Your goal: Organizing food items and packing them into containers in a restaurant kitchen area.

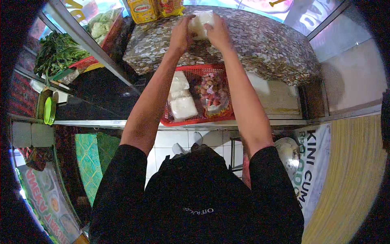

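Both hands are on a white plastic-wrapped pack (201, 23) at the far part of a raised shelf with a pebble-patterned cover (262, 39). My left hand (181, 34) grips its left side. Around the right side curl the fingers of my right hand (219, 33). Nearer to me, between my forearms, lies a red plastic basket (198, 122). On its left half are more white plastic-wrapped packs (184, 108); what is in them is not clear. The right half holds a clear plastic bag of shallots and red pieces (210, 88), partly beside my right forearm.
A yellow box (143, 10) and a yellow packet (170, 7) stand left of my hands. Farther left, leafy greens (59, 55) and cabbage (102, 27) sit by a red crate (112, 35), behind a metal frame bar (94, 45). A metal counter edge (100, 123) runs before me.
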Demonstrator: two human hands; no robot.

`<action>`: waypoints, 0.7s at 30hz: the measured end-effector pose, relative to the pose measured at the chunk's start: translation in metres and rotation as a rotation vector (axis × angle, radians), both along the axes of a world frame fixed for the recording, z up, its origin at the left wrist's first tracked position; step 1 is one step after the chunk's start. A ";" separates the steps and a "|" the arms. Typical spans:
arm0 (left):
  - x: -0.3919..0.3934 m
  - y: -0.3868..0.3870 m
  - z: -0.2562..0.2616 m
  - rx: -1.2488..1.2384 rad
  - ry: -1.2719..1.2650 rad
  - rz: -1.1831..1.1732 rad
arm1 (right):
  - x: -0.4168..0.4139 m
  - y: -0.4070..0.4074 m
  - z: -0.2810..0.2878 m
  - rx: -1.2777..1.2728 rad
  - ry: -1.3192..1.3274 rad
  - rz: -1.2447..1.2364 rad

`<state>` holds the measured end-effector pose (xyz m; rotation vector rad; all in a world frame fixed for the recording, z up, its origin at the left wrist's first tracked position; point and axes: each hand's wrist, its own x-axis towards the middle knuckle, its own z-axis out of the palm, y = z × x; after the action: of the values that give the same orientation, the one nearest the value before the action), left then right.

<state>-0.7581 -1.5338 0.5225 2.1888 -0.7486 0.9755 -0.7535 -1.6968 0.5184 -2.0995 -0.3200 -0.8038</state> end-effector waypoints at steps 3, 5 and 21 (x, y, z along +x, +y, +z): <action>0.001 -0.004 -0.003 -0.043 0.042 -0.005 | 0.006 -0.007 -0.008 -0.010 -0.010 0.082; 0.005 -0.007 -0.002 -0.030 0.025 0.022 | 0.009 -0.010 -0.010 -0.031 -0.041 0.094; 0.082 -0.004 -0.015 -0.041 -0.049 0.212 | 0.076 0.002 -0.022 0.040 -0.102 0.021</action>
<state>-0.6759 -1.5379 0.5077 2.2483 -0.5206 1.1425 -0.6770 -1.6951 0.4963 -2.0183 -0.3770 -0.9001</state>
